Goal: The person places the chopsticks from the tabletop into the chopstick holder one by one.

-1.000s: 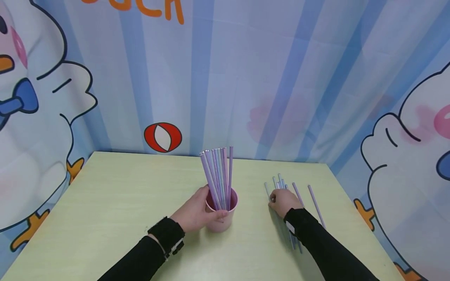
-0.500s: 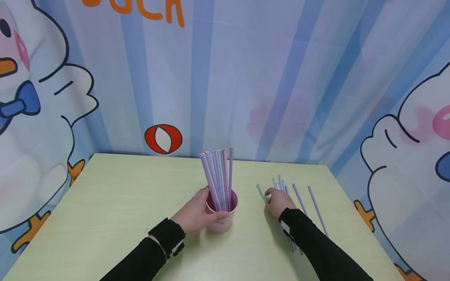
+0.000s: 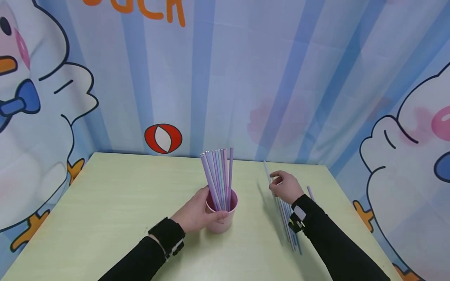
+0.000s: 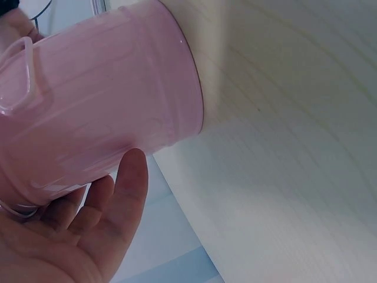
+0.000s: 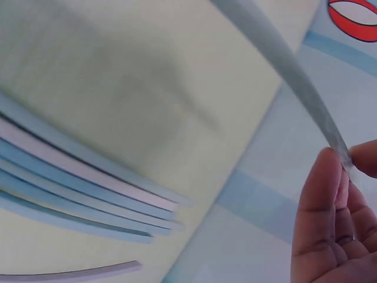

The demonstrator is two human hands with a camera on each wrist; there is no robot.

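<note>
A pink cup stands upright on the table, with a bunch of pale purple straws leaning in it. My left hand grips the cup from its left side, thumb across the front. The left wrist view shows the cup's wall close up with fingers along it. Over to the right, my right hand pinches a greyish straw between thumb and fingertip, raised off the table. Beneath that hand lie several blue, grey and pink straws, roughly parallel and partly hidden by the wrist in the head view.
A purple straw lies right of the pile, mostly covered by the right sleeve. Behind the pale wooden table hangs a blue striped curtain with cartoon ducks, close to the table's back edge.
My right hand has slid one straw leftward from the pile, then lifted it off the table, moving up and slightly right. The left hand and cup have stayed in place.
</note>
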